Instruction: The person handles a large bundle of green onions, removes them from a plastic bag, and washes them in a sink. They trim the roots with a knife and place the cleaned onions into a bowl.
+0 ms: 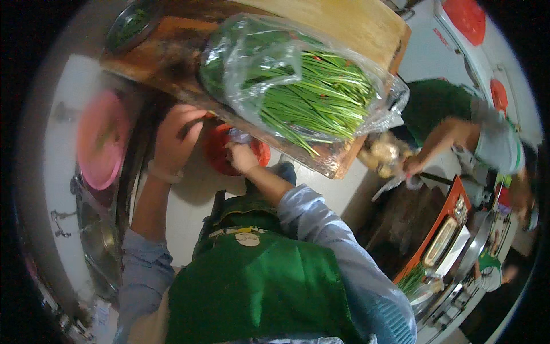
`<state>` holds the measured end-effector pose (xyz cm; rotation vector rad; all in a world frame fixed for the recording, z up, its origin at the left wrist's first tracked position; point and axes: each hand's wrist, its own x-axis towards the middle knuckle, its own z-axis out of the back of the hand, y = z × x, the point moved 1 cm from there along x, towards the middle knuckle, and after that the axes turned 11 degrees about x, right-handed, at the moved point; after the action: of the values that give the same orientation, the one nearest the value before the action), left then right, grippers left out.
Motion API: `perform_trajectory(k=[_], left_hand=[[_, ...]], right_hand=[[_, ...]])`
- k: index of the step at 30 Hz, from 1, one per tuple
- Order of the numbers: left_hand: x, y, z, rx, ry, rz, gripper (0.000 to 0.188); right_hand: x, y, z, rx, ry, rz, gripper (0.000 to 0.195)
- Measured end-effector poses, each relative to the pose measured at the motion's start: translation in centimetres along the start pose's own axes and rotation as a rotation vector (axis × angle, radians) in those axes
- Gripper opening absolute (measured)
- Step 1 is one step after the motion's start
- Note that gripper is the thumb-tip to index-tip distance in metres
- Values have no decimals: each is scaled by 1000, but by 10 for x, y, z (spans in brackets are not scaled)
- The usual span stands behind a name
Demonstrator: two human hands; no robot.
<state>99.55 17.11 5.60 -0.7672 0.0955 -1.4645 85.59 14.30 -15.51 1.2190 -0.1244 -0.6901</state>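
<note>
A clear plastic bag (275, 56) full of long green stalks, like garlic chives, lies on a wooden cutting board (172, 81). My left hand (176, 133) is at the board's near edge, fingers curled close to the wood; whether it grips anything is unclear. Below the edge, my right hand (242, 157) reaches down over a red plastic container (215, 150), touching a pale, purplish crumpled thing (238, 136) there. The fingers look bent around it, but blur hides the hold. Part of the container is hidden under the board.
On my left, a pink basin (103, 142) stands by a metal sink (94, 241). A bowl of greens (131, 26) sits at the board's far left. At right, a co-worker in green (447, 107) holds a bag of brownish items (384, 152) near an orange-edged table (429, 232).
</note>
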Motion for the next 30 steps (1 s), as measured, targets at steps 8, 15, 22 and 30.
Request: perform_trajectory(k=[8, 15, 22, 30], left_hand=[[-114, 45, 33, -117, -187, 555, 13], [-117, 49, 28, -143, -165, 487, 11], [-106, 29, -20, -136, 124, 312, 24], [-51, -26, -50, -235, 204, 219, 24]], right_hand=[[-2, 37, 9, 1383, 212, -444, 30], [7, 55, -4, -245, 19, 20, 39], [-6, 89, 12, -289, -73, 165, 28], [-59, 50, 55, 46, -268, 191, 14]])
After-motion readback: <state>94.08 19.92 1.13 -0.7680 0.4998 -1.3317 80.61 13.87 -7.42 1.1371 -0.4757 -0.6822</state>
